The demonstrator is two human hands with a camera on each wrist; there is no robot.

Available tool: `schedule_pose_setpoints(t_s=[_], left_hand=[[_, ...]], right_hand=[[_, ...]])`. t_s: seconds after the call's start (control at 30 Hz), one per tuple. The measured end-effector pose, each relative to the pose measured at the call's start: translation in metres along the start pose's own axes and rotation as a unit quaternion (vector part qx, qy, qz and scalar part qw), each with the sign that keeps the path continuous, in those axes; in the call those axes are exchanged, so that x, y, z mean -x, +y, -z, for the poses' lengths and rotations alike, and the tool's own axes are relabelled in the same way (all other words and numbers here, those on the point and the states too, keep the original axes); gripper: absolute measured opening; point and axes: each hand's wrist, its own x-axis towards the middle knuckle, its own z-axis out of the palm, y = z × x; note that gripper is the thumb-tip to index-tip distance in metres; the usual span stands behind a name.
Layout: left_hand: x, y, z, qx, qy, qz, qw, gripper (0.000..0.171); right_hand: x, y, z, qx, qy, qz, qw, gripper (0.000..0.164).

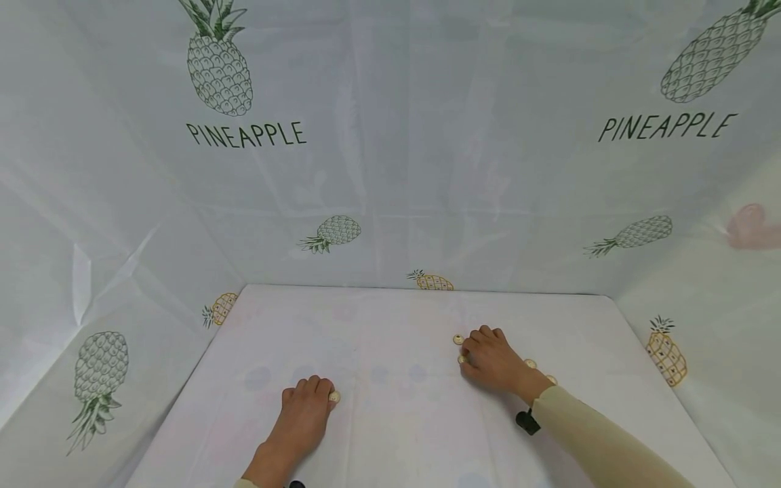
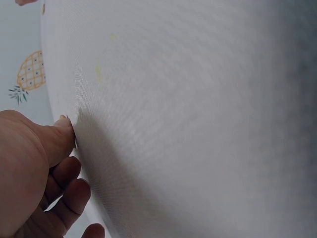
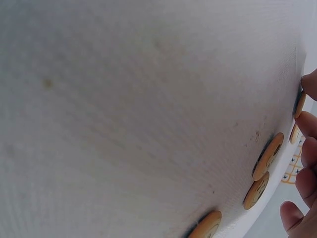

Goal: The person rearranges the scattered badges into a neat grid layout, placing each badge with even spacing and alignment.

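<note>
Small round wooden discs with dark marks on their faces lie on the white-covered table. In the head view my left hand [image 1: 308, 410] is at the left of the table, thumb and fingers pinching one disc [image 1: 334, 396]; the left wrist view barely shows that disc behind the thumb. Further right and farther back, my right hand [image 1: 493, 359] pinches another disc [image 1: 462, 360] at the table surface. In the right wrist view this disc [image 3: 300, 104] sits between thumb and index finger. A loose disc [image 1: 458, 339] lies just beyond the right fingertips.
Near the right wrist lie two more discs, one behind it [image 1: 531, 364] and one partly covered by the forearm [image 1: 552, 379]. Closer to the right wrist camera another disc [image 3: 205, 225] shows. Pineapple-printed sheeting [image 1: 415, 169] rises behind and beside the table [image 1: 390, 434].
</note>
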Motion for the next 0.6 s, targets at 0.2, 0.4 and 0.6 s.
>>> schedule_pose_setpoints(t_s=[0.2,0.4,0.6], left_hand=[[-0.0006,0.0002,0.0008,-0.002,0.004,-0.001,1.0,0.02],[-0.0004,0.0012,0.0012,-0.002,0.003,0.0,1.0,0.019],[-0.0006,0.0015,0.0014,-0.003,0.003,0.0,1.0,0.02]], right_hand=[[-0.0003,-0.0007,0.0002,-0.004,0.012,0.004,1.0,0.012],[-0.0004,-0.0021,0.0007,-0.005,0.01,0.002,1.0,0.012],[0.0004,-0.0021,0.0,-0.004,0.021,0.001,1.0,0.013]])
